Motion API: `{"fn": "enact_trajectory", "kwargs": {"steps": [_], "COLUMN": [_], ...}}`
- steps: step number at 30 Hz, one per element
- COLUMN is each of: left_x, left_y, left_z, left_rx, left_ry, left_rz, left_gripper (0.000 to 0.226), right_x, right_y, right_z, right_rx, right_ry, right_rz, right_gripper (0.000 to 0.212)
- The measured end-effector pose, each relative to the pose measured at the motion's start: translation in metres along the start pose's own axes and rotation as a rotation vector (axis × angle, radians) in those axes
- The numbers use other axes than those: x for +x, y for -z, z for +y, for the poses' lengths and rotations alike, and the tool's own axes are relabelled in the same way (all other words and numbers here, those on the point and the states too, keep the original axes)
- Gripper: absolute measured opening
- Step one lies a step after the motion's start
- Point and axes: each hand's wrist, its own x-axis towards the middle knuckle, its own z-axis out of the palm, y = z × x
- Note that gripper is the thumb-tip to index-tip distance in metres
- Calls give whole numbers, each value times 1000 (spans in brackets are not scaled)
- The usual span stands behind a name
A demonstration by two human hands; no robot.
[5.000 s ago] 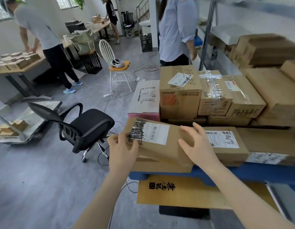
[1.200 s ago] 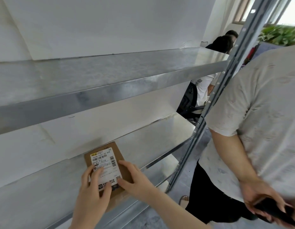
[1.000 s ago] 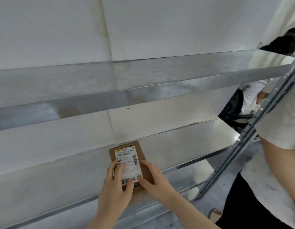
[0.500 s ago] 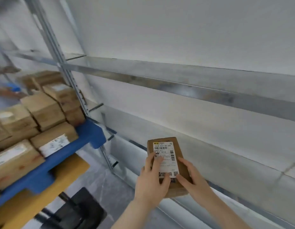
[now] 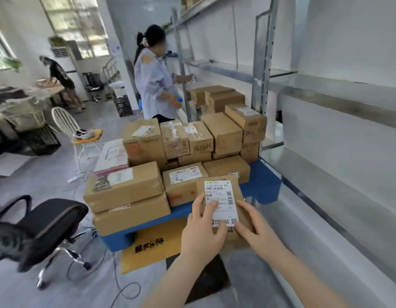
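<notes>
**Small parcel held in both hands beside the loaded cart**

The person holds a small brown parcel [image 5: 240, 193] in the air, face up, with its white shipping label [image 5: 221, 193] towards the camera. The left hand [image 5: 203, 232] grips the parcel's left edge. Its fingers [image 5: 211, 207] are curled over onto the label, slightly spread. The right hand [image 5: 258, 230] takes the right edge. Its fingers [image 5: 245, 207] lie along the brown side, close together, and its thumb presses the label's lower corner. The parcel is pinched between the two hands and rests on nothing.

Just beyond the fingertips stands a blue cart [image 5: 267, 181] piled with cardboard boxes [image 5: 126, 185], the nearest box almost touching the parcel's far edge. To the right of the right hand's fingers runs a bare metal shelf [image 5: 325, 174] along the white wall. Well to the left of the left hand's fingers sits a black office chair [image 5: 48, 221]. Far past the boxes, a person in a light shirt [image 5: 154, 90] stands at the shelving.
</notes>
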Motion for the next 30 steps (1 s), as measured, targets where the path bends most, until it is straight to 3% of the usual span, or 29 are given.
{"fn": "enact_trajectory", "kwargs": {"steps": [13, 27, 30], "left_x": [116, 177, 183], "left_y": [20, -15, -5], "left_z": [-64, -97, -96], "left_rx": [25, 37, 187], "left_ry": [132, 473, 448], "left_rz": [148, 129, 91], "left_gripper": [45, 47, 50], "right_x": [173, 283, 290], "right_y": [-24, -30, -27], "right_z": [-13, 9, 9], "right_rx": [-23, -37, -43], "right_ry": [158, 125, 98], "right_rz": [-187, -432, -459], "right_gripper": [55, 50, 51]}}
